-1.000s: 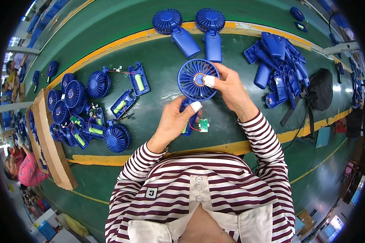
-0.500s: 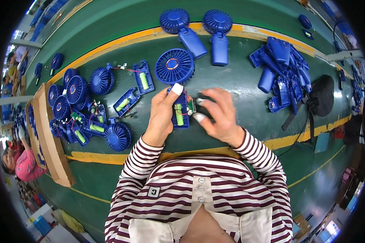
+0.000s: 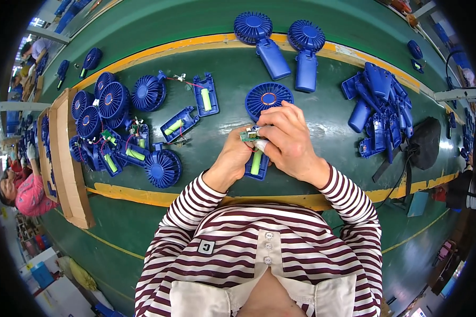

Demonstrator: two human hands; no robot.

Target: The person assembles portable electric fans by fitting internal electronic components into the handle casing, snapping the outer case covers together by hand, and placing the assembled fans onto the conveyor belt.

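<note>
In front of me is a blue handheld fan (image 3: 253,100), its round grille pointing away and its handle uncovered. A green battery cell (image 3: 256,162) lies in the handle. My left hand (image 3: 231,158) is closed around the handle's left side. My right hand (image 3: 292,142), with white coverings on some fingertips, pinches a small green circuit board (image 3: 250,136) over the upper part of the handle. Red wire shows just below the board. The fingers hide part of the handle and where the wires end.
To the left, several blue fans (image 3: 113,100) and opened handles with green cells lie beside a cardboard tray (image 3: 71,164). Two fans with closed handles (image 3: 274,58) lie at the far side. Blue handle shells (image 3: 381,100) are heaped at right, near a black bag (image 3: 426,142).
My right hand has come in from the right and now pinches the circuit board, which is lifted over the handle. The view has shifted, so the bench's things appear displaced.
</note>
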